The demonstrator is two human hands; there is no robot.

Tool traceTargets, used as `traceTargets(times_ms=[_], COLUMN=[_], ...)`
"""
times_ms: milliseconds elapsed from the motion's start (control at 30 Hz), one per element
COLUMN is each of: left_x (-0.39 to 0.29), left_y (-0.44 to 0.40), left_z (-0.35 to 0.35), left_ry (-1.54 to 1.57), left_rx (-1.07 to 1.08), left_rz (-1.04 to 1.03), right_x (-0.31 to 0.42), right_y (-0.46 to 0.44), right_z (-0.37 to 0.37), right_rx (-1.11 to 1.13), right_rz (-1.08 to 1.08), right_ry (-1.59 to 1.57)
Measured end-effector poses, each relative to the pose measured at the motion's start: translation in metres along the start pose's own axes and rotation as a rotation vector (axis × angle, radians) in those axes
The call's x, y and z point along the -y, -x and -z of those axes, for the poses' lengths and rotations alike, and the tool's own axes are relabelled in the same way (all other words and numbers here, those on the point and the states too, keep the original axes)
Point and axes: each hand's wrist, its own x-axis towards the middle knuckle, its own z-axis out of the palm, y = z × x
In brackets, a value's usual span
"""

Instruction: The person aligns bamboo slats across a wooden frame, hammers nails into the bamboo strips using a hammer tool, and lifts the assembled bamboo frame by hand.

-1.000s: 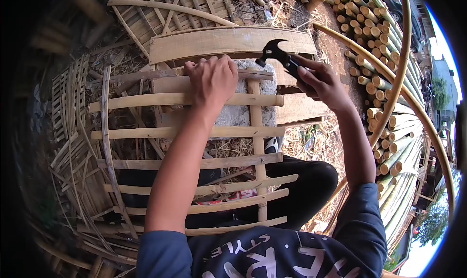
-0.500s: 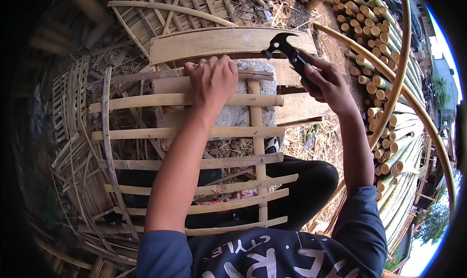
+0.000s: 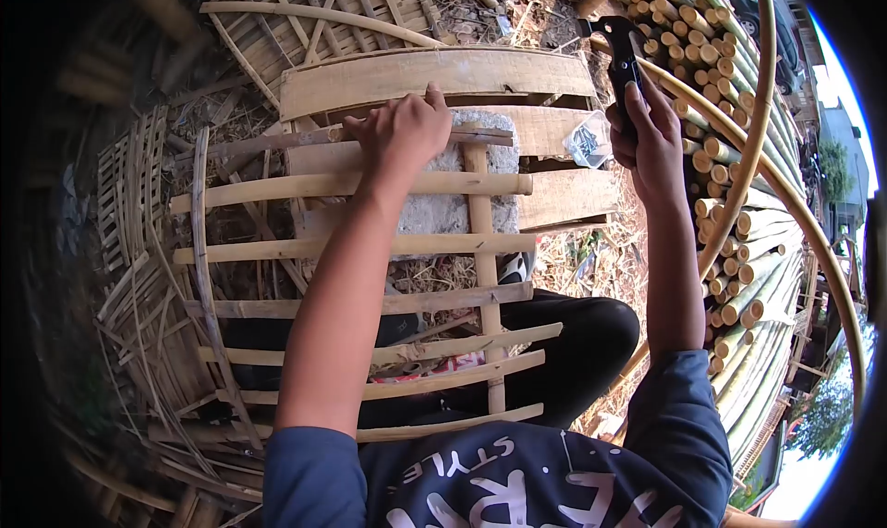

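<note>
A lattice of bamboo slats [image 3: 443, 244] lies across the person's legs, with a crosspiece [image 3: 482, 216] running under several slats on the right. My left hand [image 3: 402, 131] is wrapped round the topmost slat [image 3: 482, 135], near the top of the lattice. Raised to the upper right, my right hand [image 3: 647, 126] is closed on the handle of a black claw hammer [image 3: 621, 52], whose head points up and left, clear of the slats. Below the lattice's top end is a grey stone block [image 3: 504, 163].
A clear container of nails [image 3: 587, 142] sits on wooden boards [image 3: 554, 126] beside the block. Stacked bamboo poles [image 3: 739, 251] fill the right side, with a long curved pole [image 3: 762, 112] in front. Woven bamboo panels [image 3: 323, 29] lie at the upper left.
My right hand has lifted the hammer up and to the right, uncovering the container of nails. My left hand stays on the top slat, its index finger or thumb now raised.
</note>
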Motion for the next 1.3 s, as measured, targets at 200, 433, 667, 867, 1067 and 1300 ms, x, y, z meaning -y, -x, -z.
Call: traceTargets(times_ms=[200, 433, 667, 867, 1067, 1300], left_x=[-0.012, -0.007, -0.005, -0.003, -0.003, 0.000], left_y=[-0.009, -0.008, -0.010, -0.009, -0.006, -0.009], left_z=[0.011, -0.003, -0.002, -0.005, 0.001, -0.012], left_ry=[-0.032, -0.014, -0.072, -0.077, -0.077, -0.059], left_rx=[0.218, 0.065, 0.127, 0.092, 0.077, 0.012], left_rz=[-0.034, -0.110, -0.163, -0.207, -0.230, -0.261], right_x=[-0.022, -0.015, -0.020, -0.038, -0.028, -0.038], right_y=[0.012, 0.014, 0.005, 0.007, 0.010, 0.019], right_z=[0.001, -0.012, -0.020, -0.025, -0.016, -0.018], right_rx=[0.021, 0.138, -0.006, 0.057, 0.170, 0.323], right_rz=[-0.122, -0.038, 0.147, 0.051, -0.248, -0.180], right_ry=[0.044, 0.224, 0.101, 0.198, 0.214, 0.424])
